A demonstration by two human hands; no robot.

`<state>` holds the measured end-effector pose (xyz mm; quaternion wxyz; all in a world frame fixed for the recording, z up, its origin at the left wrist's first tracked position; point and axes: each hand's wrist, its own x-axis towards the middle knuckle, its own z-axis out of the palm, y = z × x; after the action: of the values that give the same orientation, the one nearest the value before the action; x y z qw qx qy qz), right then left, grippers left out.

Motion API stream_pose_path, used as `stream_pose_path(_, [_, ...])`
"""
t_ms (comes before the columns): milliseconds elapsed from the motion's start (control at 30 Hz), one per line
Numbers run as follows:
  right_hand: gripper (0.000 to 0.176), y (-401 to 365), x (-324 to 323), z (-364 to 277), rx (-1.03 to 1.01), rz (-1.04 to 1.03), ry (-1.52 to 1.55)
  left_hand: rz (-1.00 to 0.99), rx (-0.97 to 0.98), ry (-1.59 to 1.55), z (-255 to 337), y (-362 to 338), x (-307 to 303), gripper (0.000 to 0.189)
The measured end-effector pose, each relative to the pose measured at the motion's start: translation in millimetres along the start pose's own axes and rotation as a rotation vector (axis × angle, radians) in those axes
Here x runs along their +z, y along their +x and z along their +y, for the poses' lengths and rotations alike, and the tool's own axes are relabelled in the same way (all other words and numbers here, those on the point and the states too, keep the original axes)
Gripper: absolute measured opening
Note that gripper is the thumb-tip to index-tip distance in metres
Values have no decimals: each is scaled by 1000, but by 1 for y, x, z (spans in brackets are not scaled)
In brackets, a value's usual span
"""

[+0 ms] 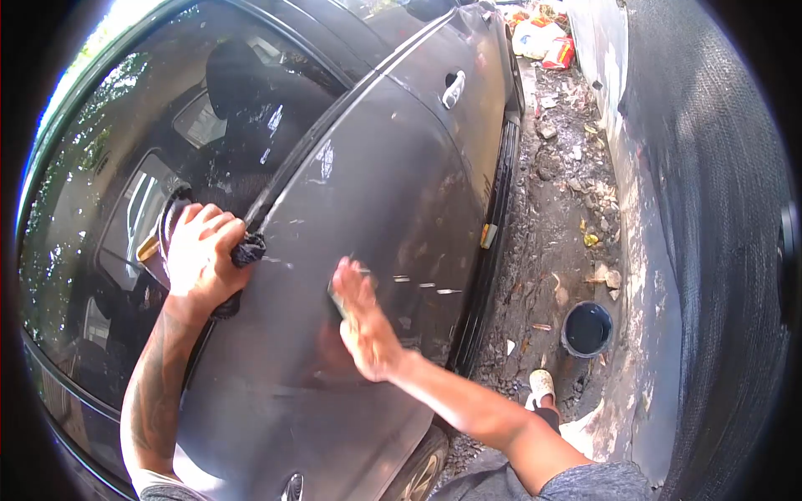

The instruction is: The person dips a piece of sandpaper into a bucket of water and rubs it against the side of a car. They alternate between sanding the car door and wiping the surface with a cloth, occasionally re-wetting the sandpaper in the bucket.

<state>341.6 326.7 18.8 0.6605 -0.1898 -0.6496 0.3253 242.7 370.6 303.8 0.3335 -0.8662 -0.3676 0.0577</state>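
Observation:
My left hand [203,255] is closed round a bunched black cloth [249,250] at the lower edge of the car's window. Dark folds stick out on both sides of the fist. Lower on the dark grey car door [393,192], my right hand [362,321] lies with fingers stretched and pressed together, slightly blurred. A thin greenish-grey pad [335,299] shows at the edge of its fingers, mostly hidden between hand and panel. White scuff marks [426,285] run across the door right of the fingertips.
A dark bucket [586,329] of liquid stands on the wet, rubble-strewn ground beside the car. My shoe [542,385] is just below it. A wall [647,334] with dark netting [710,209] bounds the narrow passage. Litter [539,40] lies at its far end.

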Motion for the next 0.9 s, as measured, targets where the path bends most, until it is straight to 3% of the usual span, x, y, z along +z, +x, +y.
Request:
stream_pose_path(33, [67,-5,0,-2,8,-6,7,31,5,-9,0,-2,1,29])
stream_pose_path(100, [62,-11,-10,-6,199,216,886,117,18,-5,-2,-5,6,32])
stream_pose_path(133, [60,4,-43,-16,435,218,1049,130,29,0,-2,-4,4,32])
stream_pose_path(167, [50,-5,-58,7,372,303,825,82,-16,-30,-1,-5,2,32])
stream_pose_path(200, [35,-30,-97,26,634,194,481,35,-62,-59,0,-8,-2,34])
stream_pose_path(233, [26,-36,-119,21,329,333,492,68,-32,17,6,-9,-10,43])
stream_pose_path(267, [19,-81,-158,52,612,179,329,103,2,92,13,-11,-19,54])
stream_pose_path(300, [31,-85,-188,20,622,29,-310,2,-98,98,20,-18,-29,77])
stream_pose_path(333, [43,-115,-213,29,579,32,-392,-29,-173,150,27,-25,-38,89])
stream_pose_path(367, [42,-181,-226,78,210,139,-880,-55,-237,151,28,-29,-37,91])
stream_pose_path(400, [42,-166,-240,37,826,150,-527,-84,-302,151,28,-33,-33,92])
stream_pose_path(467, [41,-188,-244,54,801,148,-530,-116,-252,106,26,-21,-20,88])
stream_pose_path(533, [30,-173,-220,42,638,294,-345,-45,-204,91,22,3,2,69])
stream_pose_path(567, [29,-181,-207,59,430,288,-503,-66,-234,53,23,17,3,57])
stream_pose_path(600, [31,-143,-191,27,796,427,-106,-68,-221,73,21,25,13,42])
stream_pose_path(667, [34,-121,-164,39,750,562,447,-94,-132,107,19,31,21,33])
stream_pose_path(733, [46,-106,-161,22,561,245,389,-136,-107,108,24,27,21,32])
stream_pose_path(800, [51,-95,-146,24,718,404,1226,-149,-61,71,34,19,24,30])
stream_pose_path(900, [57,-73,-141,-4,707,320,1306,-167,10,27,52,-4,18,30])
